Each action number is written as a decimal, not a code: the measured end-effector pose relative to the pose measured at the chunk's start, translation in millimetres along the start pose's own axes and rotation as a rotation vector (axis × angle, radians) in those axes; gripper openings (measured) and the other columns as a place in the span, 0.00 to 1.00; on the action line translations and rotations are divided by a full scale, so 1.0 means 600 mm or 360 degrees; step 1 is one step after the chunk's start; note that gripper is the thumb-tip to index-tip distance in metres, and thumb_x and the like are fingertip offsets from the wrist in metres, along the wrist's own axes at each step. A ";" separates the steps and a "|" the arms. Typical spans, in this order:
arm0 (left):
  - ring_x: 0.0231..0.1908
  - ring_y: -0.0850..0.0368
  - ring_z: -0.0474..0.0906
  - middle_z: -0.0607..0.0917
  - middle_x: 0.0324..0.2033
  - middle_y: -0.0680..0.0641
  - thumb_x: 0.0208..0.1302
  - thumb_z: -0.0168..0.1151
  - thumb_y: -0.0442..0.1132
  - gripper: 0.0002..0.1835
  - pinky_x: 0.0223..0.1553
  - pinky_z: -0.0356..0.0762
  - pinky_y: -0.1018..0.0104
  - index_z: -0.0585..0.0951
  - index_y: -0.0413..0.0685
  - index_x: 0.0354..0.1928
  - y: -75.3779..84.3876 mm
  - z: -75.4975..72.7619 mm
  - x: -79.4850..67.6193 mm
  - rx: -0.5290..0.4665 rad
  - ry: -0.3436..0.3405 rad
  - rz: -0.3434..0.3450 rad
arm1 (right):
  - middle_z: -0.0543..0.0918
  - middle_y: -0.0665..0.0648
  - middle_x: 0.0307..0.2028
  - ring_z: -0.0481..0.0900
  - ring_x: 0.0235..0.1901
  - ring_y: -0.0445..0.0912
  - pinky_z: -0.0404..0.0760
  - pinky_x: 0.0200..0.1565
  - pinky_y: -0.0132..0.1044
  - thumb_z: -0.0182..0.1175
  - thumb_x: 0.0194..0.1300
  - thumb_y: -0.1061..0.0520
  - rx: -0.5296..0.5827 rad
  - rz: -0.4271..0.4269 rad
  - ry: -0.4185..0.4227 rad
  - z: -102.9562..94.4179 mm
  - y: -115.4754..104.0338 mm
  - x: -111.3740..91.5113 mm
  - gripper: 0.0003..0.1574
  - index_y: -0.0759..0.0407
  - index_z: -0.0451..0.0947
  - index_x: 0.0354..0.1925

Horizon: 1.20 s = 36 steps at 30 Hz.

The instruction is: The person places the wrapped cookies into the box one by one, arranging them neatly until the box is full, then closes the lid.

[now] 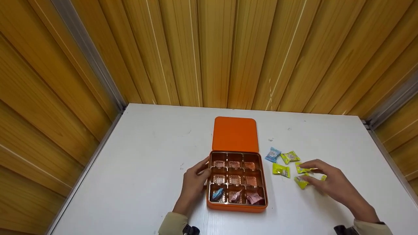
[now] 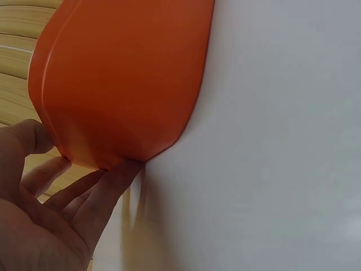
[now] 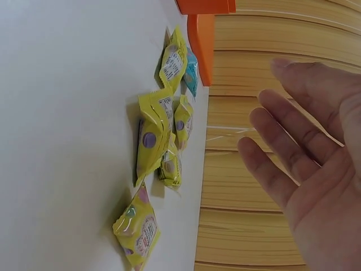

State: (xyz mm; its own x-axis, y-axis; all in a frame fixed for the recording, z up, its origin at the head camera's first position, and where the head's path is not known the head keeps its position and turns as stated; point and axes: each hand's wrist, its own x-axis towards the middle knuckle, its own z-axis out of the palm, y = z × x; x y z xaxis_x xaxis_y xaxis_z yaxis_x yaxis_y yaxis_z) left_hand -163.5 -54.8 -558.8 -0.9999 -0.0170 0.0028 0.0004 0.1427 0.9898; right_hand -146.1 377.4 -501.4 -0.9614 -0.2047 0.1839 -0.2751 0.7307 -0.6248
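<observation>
**Wood-look walls (image 1: 215, 52), white table (image 1: 147, 163), orange box (image 1: 236, 208): light touch advised**

Walls rise beyond the box and to either side of it; table is under it. Box looks smooth and stiff, metal or hard plastic, can't tell which. Probably light, so it could skid if bumped. Best hold: side wall, near the rim.

Lid (image 1: 235, 133) is open, off the box's far edge. Likely stiff too; wouldn't lean on it.

Brown tray (image 1: 234, 156) sits inside the box, three by three compartments. Looks like thin moulded plastic. Dividers would likely flex; not a lifting point.

Left hand (image 1: 194, 179): clamped on the box's left side, thumb by the rim. Right hand (image 1: 336, 182): right of the box, above the packets, thumb and fingers apart, nothing held.

Five yellow packets (image 1: 281, 170) lie right of the box, one partly hidden by the hand in the head view. Blue packet (image 1: 273, 154) is just beside the box's far right corner. Box's near row holds a blue piece (image 1: 217, 194) left, pink pieces (image 1: 254, 198) middle and right.

Packets should be light: slick, crinkly film, probably firm filling that may crack under a squeeze. Pinch gently across the body; crimped ends as backup.
</observation>
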 end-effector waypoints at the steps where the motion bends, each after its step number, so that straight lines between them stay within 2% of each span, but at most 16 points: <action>1: 0.56 0.40 0.85 0.86 0.58 0.36 0.72 0.64 0.34 0.26 0.33 0.89 0.56 0.82 0.51 0.71 0.000 0.000 0.000 -0.0006 -0.0002 -0.0001 | 0.87 0.50 0.54 0.79 0.53 0.32 0.84 0.53 0.34 0.79 0.61 0.61 -0.0003 0.0004 -0.0008 -0.001 0.002 0.000 0.24 0.52 0.87 0.55; 6: 0.55 0.40 0.86 0.86 0.59 0.36 0.72 0.64 0.34 0.26 0.40 0.89 0.56 0.81 0.49 0.71 0.001 -0.002 -0.002 -0.0014 -0.0013 0.0019 | 0.87 0.49 0.53 0.80 0.54 0.35 0.85 0.53 0.38 0.78 0.60 0.64 -0.0059 -0.0048 -0.0031 0.001 0.010 0.000 0.25 0.51 0.86 0.55; 11: 0.55 0.39 0.86 0.86 0.58 0.35 0.72 0.64 0.34 0.26 0.43 0.89 0.55 0.81 0.47 0.71 0.002 -0.003 -0.003 0.0003 -0.0012 0.0041 | 0.87 0.51 0.54 0.83 0.54 0.44 0.86 0.52 0.48 0.77 0.60 0.67 -0.0125 -0.0066 -0.0082 0.004 0.016 0.002 0.26 0.53 0.85 0.55; 15: 0.55 0.39 0.86 0.86 0.58 0.35 0.72 0.63 0.34 0.26 0.42 0.89 0.55 0.81 0.47 0.71 0.001 -0.003 -0.003 0.0017 -0.0014 0.0043 | 0.86 0.57 0.56 0.83 0.56 0.57 0.85 0.53 0.55 0.77 0.60 0.68 -0.0131 -0.0029 -0.0161 0.007 0.022 0.004 0.25 0.56 0.85 0.54; 18: 0.55 0.40 0.86 0.86 0.58 0.35 0.72 0.63 0.34 0.26 0.43 0.88 0.55 0.81 0.49 0.71 0.000 -0.003 -0.002 0.0018 -0.0019 0.0032 | 0.86 0.60 0.57 0.82 0.57 0.63 0.84 0.54 0.59 0.77 0.59 0.69 -0.0129 -0.0010 -0.0214 0.012 0.028 0.004 0.26 0.57 0.84 0.54; 23: 0.56 0.41 0.85 0.85 0.59 0.36 0.73 0.63 0.35 0.25 0.43 0.88 0.56 0.82 0.51 0.71 -0.001 -0.001 -0.002 0.0009 -0.0020 -0.0011 | 0.84 0.62 0.58 0.78 0.63 0.68 0.78 0.60 0.64 0.77 0.57 0.71 -0.0122 0.0076 -0.0305 0.020 0.038 0.002 0.28 0.57 0.83 0.55; 29: 0.57 0.39 0.85 0.86 0.59 0.36 0.72 0.64 0.35 0.25 0.45 0.88 0.53 0.81 0.49 0.71 -0.002 -0.001 -0.004 0.0031 -0.0016 0.0011 | 0.82 0.67 0.60 0.72 0.66 0.73 0.72 0.63 0.70 0.76 0.58 0.71 -0.0109 0.0182 -0.0392 0.024 0.045 0.006 0.28 0.60 0.83 0.56; 31: 0.56 0.38 0.85 0.86 0.59 0.35 0.72 0.64 0.34 0.26 0.45 0.88 0.54 0.81 0.49 0.71 -0.002 -0.001 -0.004 0.0023 -0.0019 0.0019 | 0.81 0.68 0.61 0.71 0.67 0.75 0.72 0.64 0.70 0.76 0.58 0.71 -0.0116 0.0193 -0.0410 0.024 0.047 0.007 0.28 0.61 0.83 0.56; 36: 0.54 0.41 0.86 0.85 0.59 0.36 0.73 0.63 0.36 0.25 0.35 0.89 0.56 0.81 0.51 0.72 -0.002 -0.002 -0.003 0.0003 -0.0032 0.0005 | 0.83 0.67 0.59 0.74 0.65 0.73 0.73 0.63 0.70 0.77 0.58 0.69 -0.0154 0.0175 -0.0433 0.026 0.048 0.011 0.26 0.60 0.83 0.55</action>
State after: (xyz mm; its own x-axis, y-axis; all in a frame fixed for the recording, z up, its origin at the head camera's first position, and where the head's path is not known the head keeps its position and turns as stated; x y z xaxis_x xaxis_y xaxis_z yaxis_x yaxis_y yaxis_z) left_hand -161.6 -56.3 -559.6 -1.0000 0.0031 0.0029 0.0033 0.1443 0.9895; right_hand -160.5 386.8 -530.3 -0.9554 -0.2784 -0.0990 -0.1800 0.8140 -0.5523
